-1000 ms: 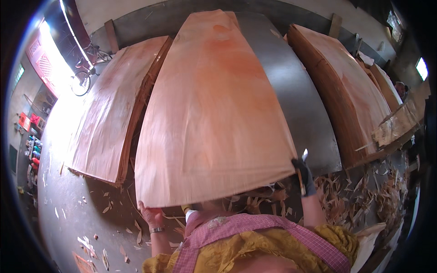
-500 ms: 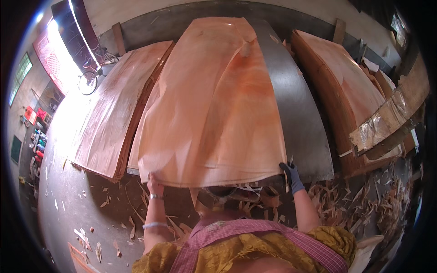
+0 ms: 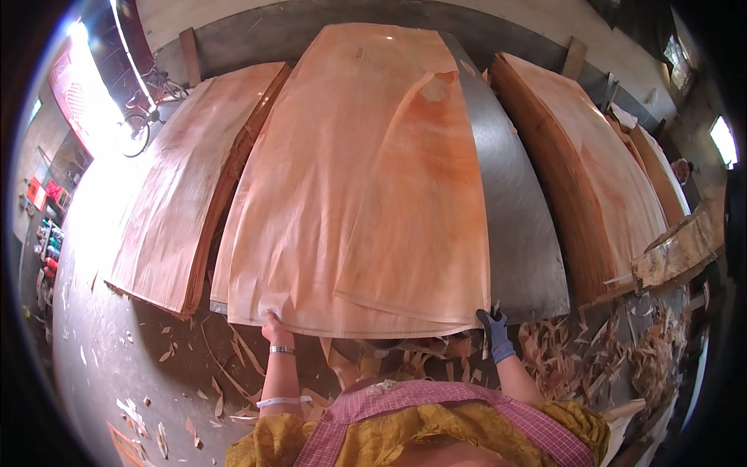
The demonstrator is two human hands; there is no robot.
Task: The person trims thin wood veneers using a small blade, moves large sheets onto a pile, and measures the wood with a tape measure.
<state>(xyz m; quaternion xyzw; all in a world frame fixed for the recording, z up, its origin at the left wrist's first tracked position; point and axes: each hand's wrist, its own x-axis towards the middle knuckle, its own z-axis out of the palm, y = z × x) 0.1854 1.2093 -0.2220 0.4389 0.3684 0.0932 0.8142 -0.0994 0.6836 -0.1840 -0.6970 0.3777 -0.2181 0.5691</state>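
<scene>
A large, thin sheet of wood veneer (image 3: pixel 311 171) lies over a dark smooth tabletop (image 3: pixel 517 210), its near edge toward me. My bare left hand (image 3: pixel 276 328) pinches that edge near its left corner, wrinkling the sheet there. At the near right corner, my right hand (image 3: pixel 495 331), in a dark blue-grey glove, grips the edge. A more orange veneer piece (image 3: pixel 424 194) overlaps the right part, with a curled, torn upper corner. The right side of the tabletop shows bare. What lies beneath the sheet is mostly hidden.
Stacks of veneer stand on the left (image 3: pixel 194 171) and on the right (image 3: pixel 583 171). A bent wood piece (image 3: pixel 677 253) juts out at the right stack's near end. Wood scraps (image 3: pixel 599 350) litter the floor. A bicycle (image 3: pixel 140 128) is by the bright doorway.
The sheet's near edge has come lower and closer to me, with both hands holding it. The sheet lies flatter, and the left hand has shifted slightly right.
</scene>
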